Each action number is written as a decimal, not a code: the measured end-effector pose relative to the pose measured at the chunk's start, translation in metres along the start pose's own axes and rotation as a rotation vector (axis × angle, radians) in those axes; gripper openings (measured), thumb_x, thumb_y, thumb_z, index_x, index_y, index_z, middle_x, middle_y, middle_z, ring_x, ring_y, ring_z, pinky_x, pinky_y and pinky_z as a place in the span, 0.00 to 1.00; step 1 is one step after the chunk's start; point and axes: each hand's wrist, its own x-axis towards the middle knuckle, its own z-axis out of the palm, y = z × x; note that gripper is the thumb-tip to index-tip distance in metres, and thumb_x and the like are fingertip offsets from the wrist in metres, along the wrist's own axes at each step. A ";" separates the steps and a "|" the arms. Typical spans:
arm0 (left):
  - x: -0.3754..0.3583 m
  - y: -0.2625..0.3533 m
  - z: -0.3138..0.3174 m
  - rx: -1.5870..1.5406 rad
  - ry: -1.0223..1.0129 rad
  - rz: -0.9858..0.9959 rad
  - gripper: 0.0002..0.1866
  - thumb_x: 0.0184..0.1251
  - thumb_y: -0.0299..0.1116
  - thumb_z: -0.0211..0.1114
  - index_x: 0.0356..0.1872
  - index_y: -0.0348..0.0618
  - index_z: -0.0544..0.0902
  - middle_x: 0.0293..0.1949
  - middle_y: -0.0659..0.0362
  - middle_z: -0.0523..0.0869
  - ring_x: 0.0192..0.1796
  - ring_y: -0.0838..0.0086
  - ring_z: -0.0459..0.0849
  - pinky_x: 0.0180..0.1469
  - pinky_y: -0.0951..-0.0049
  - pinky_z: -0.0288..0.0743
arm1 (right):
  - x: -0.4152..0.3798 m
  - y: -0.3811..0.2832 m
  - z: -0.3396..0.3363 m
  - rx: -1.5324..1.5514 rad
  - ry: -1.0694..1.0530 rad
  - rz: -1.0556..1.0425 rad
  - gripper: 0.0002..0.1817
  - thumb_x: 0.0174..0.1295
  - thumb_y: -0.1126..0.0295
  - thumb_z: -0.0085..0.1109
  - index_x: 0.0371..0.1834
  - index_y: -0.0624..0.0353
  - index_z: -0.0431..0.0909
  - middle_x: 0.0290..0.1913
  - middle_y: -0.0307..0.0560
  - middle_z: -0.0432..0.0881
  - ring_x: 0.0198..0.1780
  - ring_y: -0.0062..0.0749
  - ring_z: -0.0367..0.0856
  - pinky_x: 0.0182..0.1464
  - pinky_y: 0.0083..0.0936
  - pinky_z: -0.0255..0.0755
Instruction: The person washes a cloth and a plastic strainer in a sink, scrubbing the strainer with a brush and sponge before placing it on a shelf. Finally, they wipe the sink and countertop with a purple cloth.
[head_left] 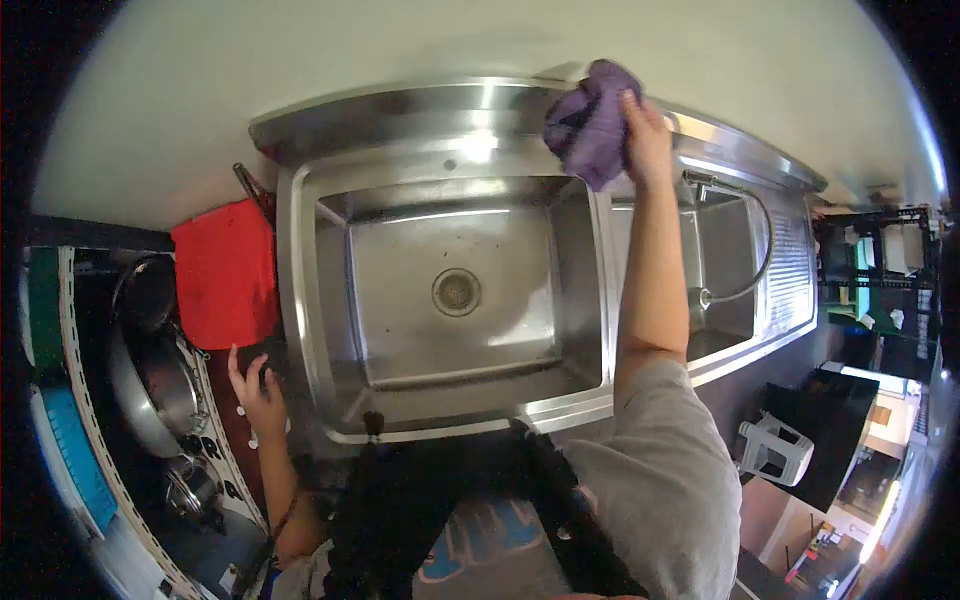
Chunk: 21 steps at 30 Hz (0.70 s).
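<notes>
A crumpled purple cloth [592, 125] is in my right hand [648, 140], whose fingers are closed around its right side. That arm is stretched far forward, and the cloth overlaps the steel backsplash and the wall behind the sink. Below and left of the cloth lies the large steel sink basin [460, 345], with a round drain [457, 292] in its floor. My left hand [258, 395] hangs beside the basin's left side, fingers apart and holding nothing. Its fingertips come close to the lower edge of a red, flat-sided item [225, 275].
A second basin [725, 270] with a hose faucet [765, 240] sits to the right. Pots and pans [160, 370] stand on a shelf rack [75, 330] at left. A white stool [775, 448] is at the right. Shelving [880, 260] stands farther back.
</notes>
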 end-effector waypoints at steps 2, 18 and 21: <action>0.006 0.020 0.009 -0.028 0.040 0.011 0.12 0.65 0.26 0.58 0.48 0.39 0.81 0.70 0.41 0.64 0.69 0.47 0.67 0.68 0.56 0.61 | 0.045 0.025 -0.057 -0.014 0.179 -0.251 0.21 0.65 0.57 0.64 0.51 0.65 0.80 0.41 0.43 0.86 0.41 0.25 0.80 0.47 0.21 0.73; -0.031 0.066 0.047 0.165 0.060 -0.086 0.11 0.64 0.24 0.56 0.47 0.39 0.81 0.70 0.38 0.63 0.72 0.43 0.61 0.71 0.51 0.55 | 0.108 0.190 -0.088 -1.114 0.366 -1.167 0.42 0.59 0.45 0.58 0.68 0.66 0.60 0.69 0.69 0.62 0.73 0.67 0.54 0.72 0.66 0.42; -0.026 0.057 0.051 0.162 0.101 -0.063 0.13 0.61 0.20 0.57 0.46 0.39 0.80 0.70 0.40 0.64 0.73 0.43 0.61 0.72 0.50 0.55 | 0.104 0.183 -0.050 -1.235 0.241 -1.214 0.56 0.53 0.34 0.60 0.74 0.67 0.51 0.74 0.64 0.57 0.76 0.65 0.50 0.72 0.65 0.40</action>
